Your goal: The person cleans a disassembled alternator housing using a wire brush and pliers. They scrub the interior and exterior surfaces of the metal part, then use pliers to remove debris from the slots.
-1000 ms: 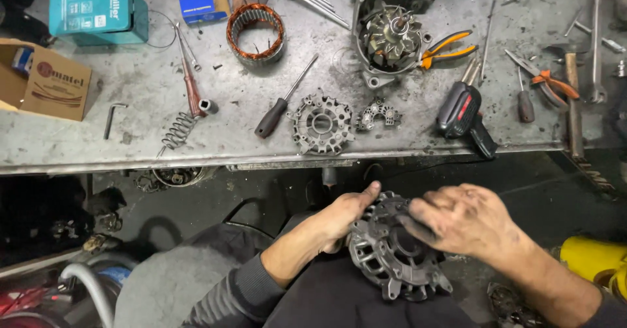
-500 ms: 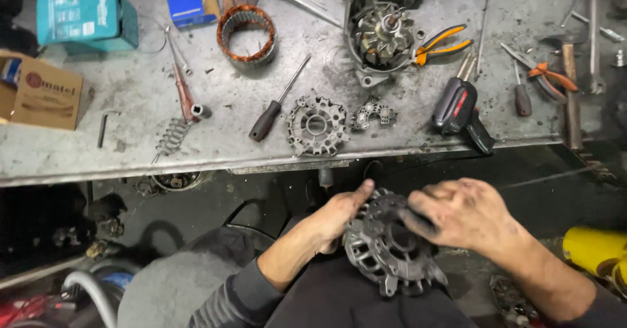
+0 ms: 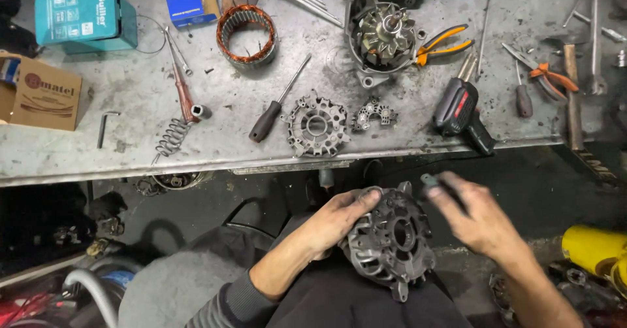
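While left hand [image 3: 339, 220] holds housing [image 3: 392, 240], right hand [image 3: 473, 217] has lifted off.

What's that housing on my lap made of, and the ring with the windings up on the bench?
The housing looks like cast metal, probably aluminium: dull grey, grimy, with ribbed slots. The ring looks like steel laminations wound with copper wire, going by its reddish-orange coils.
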